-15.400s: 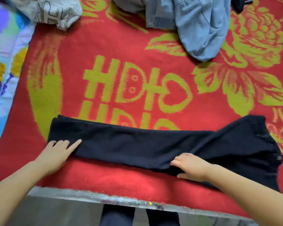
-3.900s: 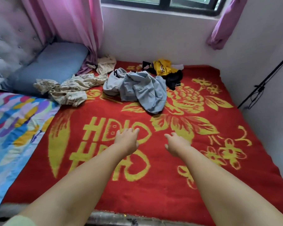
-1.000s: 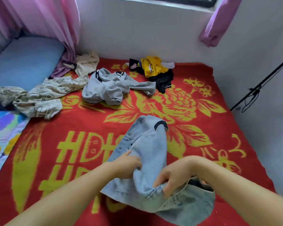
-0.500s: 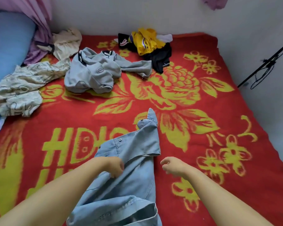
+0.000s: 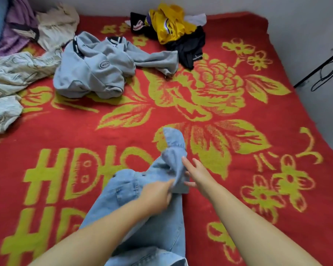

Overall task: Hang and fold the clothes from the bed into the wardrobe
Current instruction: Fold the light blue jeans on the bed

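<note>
My left hand [image 5: 158, 192] pinches a bunched fold of the light-blue denim shirt [image 5: 148, 214], which lies on the red blanket [image 5: 238, 189] at the bed's near edge. My right hand [image 5: 197, 174] touches the shirt's sleeve with straight, spread fingers [image 5: 185, 161].
</note>
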Available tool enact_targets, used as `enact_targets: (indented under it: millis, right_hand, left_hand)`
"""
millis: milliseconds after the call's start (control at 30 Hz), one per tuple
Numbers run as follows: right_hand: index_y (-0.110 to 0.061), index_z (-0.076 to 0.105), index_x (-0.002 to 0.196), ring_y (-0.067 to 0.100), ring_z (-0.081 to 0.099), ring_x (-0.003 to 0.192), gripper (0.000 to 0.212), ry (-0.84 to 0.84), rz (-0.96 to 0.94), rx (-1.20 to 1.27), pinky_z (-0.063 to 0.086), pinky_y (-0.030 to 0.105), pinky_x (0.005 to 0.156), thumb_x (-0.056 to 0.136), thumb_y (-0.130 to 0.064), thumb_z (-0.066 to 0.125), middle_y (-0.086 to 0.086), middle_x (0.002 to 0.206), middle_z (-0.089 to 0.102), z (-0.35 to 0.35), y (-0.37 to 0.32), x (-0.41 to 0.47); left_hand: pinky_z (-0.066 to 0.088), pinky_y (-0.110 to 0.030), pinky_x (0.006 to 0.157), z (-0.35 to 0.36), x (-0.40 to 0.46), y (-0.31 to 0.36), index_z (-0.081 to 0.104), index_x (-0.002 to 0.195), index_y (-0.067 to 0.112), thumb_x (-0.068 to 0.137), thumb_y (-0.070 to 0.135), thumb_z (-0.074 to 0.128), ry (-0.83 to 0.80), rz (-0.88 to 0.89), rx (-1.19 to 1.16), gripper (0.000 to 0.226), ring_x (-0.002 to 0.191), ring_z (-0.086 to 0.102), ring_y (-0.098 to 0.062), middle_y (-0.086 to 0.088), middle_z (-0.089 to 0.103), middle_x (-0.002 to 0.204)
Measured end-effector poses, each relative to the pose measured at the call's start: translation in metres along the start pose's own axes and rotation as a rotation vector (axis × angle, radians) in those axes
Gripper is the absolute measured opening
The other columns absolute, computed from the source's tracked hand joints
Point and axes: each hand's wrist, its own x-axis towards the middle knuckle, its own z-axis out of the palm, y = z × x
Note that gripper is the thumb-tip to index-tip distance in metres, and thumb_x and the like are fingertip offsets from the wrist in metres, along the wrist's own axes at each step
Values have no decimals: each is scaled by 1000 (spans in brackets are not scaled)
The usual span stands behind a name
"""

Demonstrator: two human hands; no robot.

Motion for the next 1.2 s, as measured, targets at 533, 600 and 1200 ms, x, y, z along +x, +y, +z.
enact_targets:
  millis: [533, 600, 1200]
  right_hand:
    - [-10, 66, 71, 16, 52, 53, 21, -696, -281, -399, 42, 20, 48, 64, -16, 47, 3, 65, 59, 34, -184, -209]
    - [-13, 68, 62, 12, 56, 50, 23, -737, -379, -362, 44, 18, 47, 65, -13, 45, 1, 62, 62, 37, -214, -245]
    - [-14, 64, 96, 16, 62, 86, 24, -163, -777, -414, 47, 32, 75, 94, -3, 43, 4, 93, 67, -33, -233, -356]
  left_hand:
    - [39, -15, 94, -187, -124, 8, 51, 127, 32, 70, 31, 68, 278, 21, -839, 60, 118, 50, 4, 20, 54, 127]
    - [43, -17, 79, -217, -140, 29, 63, 104, 30, 61, 40, 62, 116, 104, -883, 44, 93, 57, 2, 19, 64, 104]
    - [16, -27, 48, -375, -268, 127, 44, 59, 21, 97, 22, 54, 665, 240, -635, 39, 53, 23, -9, 7, 28, 57]
